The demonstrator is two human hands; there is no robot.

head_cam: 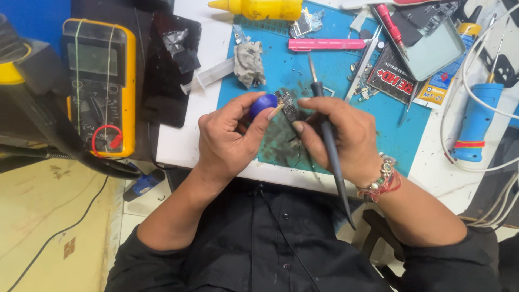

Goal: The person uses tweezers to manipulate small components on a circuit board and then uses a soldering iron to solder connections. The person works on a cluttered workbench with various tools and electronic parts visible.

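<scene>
A blue work mat (389, 135) is spread under both hands. A dark soldering iron (328, 146) is held pen-fashion in the closed right hand (340, 138), its tip projecting beyond the fingertips. A small circuit board (288, 105) is seen between the two sets of fingertips. A blue-handled tool (263, 104) is pinched by the left hand (230, 138), fingers curled shut. Risk judged: board may be scorched or flicked away if either grip slips; fingertips lie close to the iron.

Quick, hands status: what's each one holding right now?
Left hand: closed on a blue-capped tool.
Right hand: closed on a dark soldering iron, fingers also at the small circuit board.
</scene>
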